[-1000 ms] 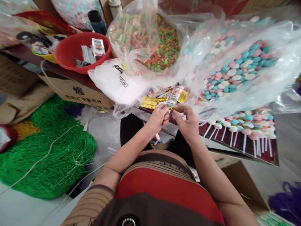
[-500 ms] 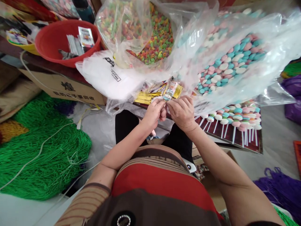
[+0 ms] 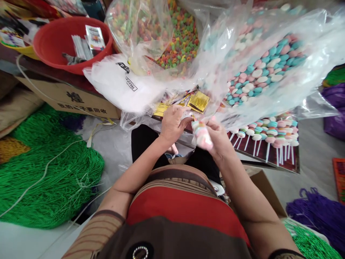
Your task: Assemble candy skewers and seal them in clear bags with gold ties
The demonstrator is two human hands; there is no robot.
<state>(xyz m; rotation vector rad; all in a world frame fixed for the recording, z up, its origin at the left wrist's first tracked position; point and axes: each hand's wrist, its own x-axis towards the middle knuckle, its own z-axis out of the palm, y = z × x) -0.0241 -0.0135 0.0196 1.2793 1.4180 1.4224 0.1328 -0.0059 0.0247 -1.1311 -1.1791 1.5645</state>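
Note:
Between my hands hangs a small clear-wrapped marshmallow candy (image 3: 202,136), pink, white and blue, a little blurred by motion. My right hand (image 3: 219,139) is closed around its side, with the fingers partly hidden behind it. My left hand (image 3: 173,124) has its thumb and fingers pinched at the wrapped candy's upper end, where clear plastic and a reddish-gold bit show. Just beyond my hands lie a stack of gold twist ties (image 3: 198,101) and looser gold strips (image 3: 161,109) on the table.
Marshmallow lollipops (image 3: 272,133) lie in rows at the table's right. Behind are an open bag of marshmallows (image 3: 258,77), a bag of ring candies (image 3: 183,39), white plastic bags (image 3: 113,86) and a red basin (image 3: 51,43). Green netting (image 3: 48,172) heaps at left, purple netting (image 3: 318,216) at right.
The wrapped candy has swung from beyond my hands down toward me and is now beside my right hand. My hands have moved slightly apart, uncovering the gold twist ties.

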